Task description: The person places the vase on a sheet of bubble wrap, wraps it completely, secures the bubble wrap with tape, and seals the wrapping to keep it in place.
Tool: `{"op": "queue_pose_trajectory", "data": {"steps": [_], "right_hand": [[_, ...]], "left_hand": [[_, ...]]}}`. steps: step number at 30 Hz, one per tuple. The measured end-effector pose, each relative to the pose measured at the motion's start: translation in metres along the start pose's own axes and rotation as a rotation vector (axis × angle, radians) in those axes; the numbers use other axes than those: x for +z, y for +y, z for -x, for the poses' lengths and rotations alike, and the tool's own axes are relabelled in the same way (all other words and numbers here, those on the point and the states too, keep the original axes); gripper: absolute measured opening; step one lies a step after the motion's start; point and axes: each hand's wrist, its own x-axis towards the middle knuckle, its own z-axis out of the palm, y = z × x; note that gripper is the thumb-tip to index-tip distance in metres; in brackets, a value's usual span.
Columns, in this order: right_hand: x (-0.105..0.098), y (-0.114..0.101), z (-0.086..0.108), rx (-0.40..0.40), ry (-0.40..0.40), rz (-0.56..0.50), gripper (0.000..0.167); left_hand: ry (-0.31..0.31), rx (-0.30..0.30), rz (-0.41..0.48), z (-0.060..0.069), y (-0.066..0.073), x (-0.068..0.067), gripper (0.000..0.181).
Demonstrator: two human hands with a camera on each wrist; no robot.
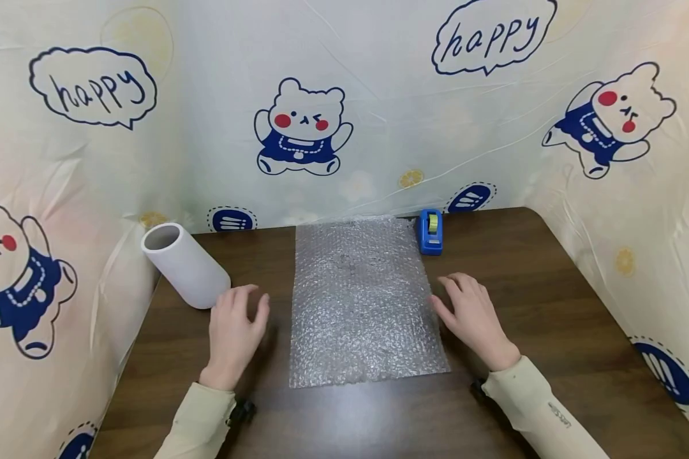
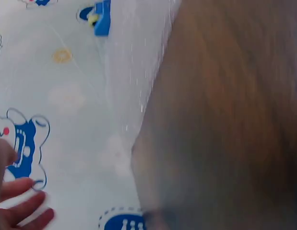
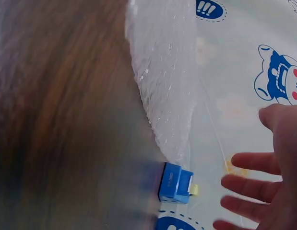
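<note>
A sheet of bubble wrap point(image 1: 364, 306) lies flat on the wooden table, its far end at the patterned cloth. My left hand point(image 1: 233, 335) is held left of the sheet, fingers loosely bent, by the base of a white cylindrical vase point(image 1: 192, 271); whether the fingertips touch it I cannot tell. The right hand point(image 1: 472, 317) hovers at the sheet's right edge with relaxed fingers and nothing in them. Behind it stands a blue tape dispenser point(image 1: 431, 233) with a yellowish roll. In the right wrist view the fingers point(image 3: 256, 187) are spread and hold nothing.
The dark wooden table point(image 1: 528, 280) is bordered at the back and both sides by a hanging cloth point(image 1: 390, 140) printed with bears and "happy" bubbles. The vase stands at the table's left back corner. A dark band sits at each wrist.
</note>
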Motion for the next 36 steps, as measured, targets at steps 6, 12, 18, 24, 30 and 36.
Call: {"op": "queue_pose_trajectory", "data": {"steps": [6,12,18,24,30,36], "right_hand": [[-0.003,0.001,-0.003,-0.047,0.053,-0.01,0.03],[-0.003,0.002,-0.004,-0.052,0.044,-0.016,0.024],[-0.003,0.0,-0.004,-0.053,0.001,-0.019,0.024],[-0.002,0.0,-0.005,-0.04,-0.03,-0.011,0.024],[-0.002,0.0,-0.004,-0.028,-0.073,0.001,0.024],[-0.002,-0.001,-0.003,-0.025,-0.082,0.008,0.023]], "left_hand": [[0.29,-0.028,0.111,-0.019,-0.015,-0.016,0.02],[0.436,-0.285,0.169,-0.039,-0.044,-0.034,0.043],[0.472,-0.509,0.228,-0.049,-0.073,-0.045,0.087],[0.24,-0.712,0.342,-0.057,-0.086,-0.046,0.106],[0.211,-0.709,0.309,-0.056,-0.089,-0.037,0.089],[0.21,-0.682,0.297,-0.058,-0.091,-0.034,0.088]]}}
